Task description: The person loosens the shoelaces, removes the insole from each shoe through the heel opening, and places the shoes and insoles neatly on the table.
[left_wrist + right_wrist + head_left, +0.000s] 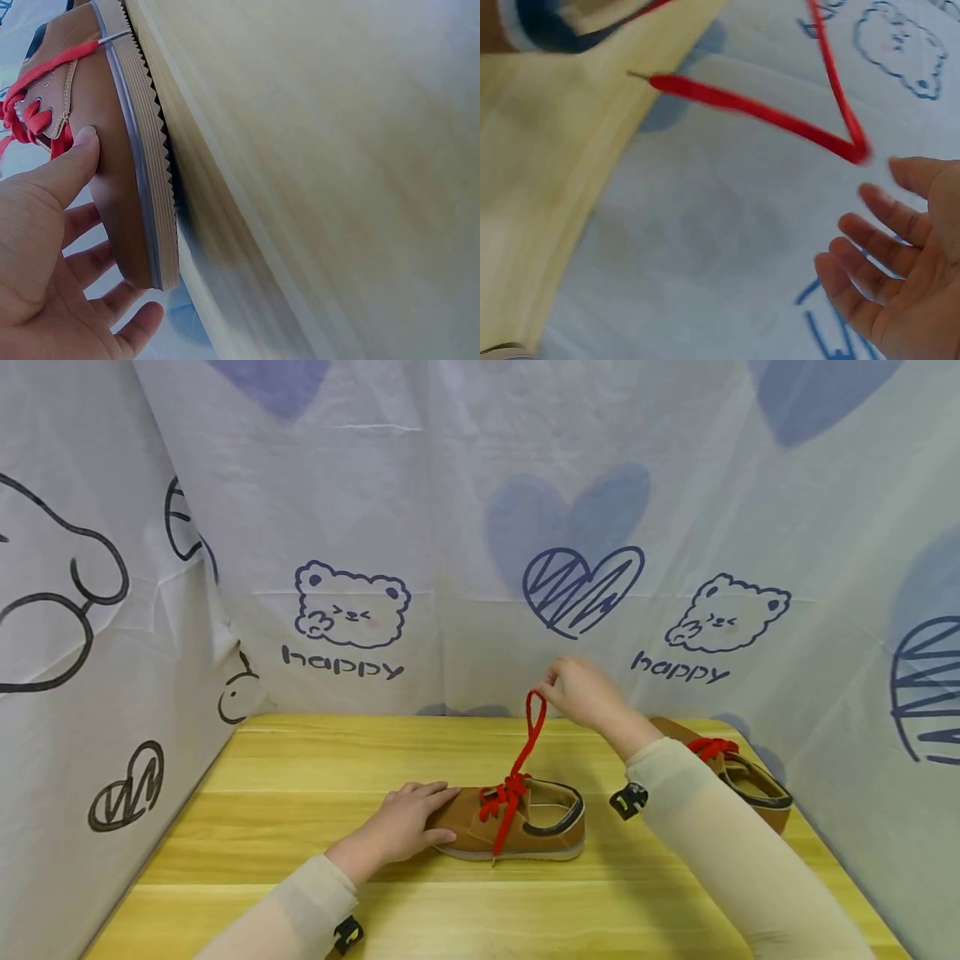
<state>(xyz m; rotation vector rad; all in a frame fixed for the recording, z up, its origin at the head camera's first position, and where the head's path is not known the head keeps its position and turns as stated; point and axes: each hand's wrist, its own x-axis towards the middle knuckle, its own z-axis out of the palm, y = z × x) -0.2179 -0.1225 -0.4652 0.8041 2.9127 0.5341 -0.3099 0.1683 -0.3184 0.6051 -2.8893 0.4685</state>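
A brown shoe [468,827] with red laces lies sideways on the table, toe to the left. My left hand [397,825] holds its toe end, with the thumb [86,146] on the near side and fingers around the far side. Above the shoe a red lace [742,109] stands up in a bent loop, its tip hanging free in the right wrist view. Beside the top of that bend is my right hand [581,693]. In the right wrist view its fingers [885,244] are spread, with a small gap between them and the blurred lace.
A second brown shoe [776,818] with red laces sits at the table's right edge, partly hidden by my right arm. The wooden table [300,760] meets a white printed cloth [465,652] at the back and on both sides.
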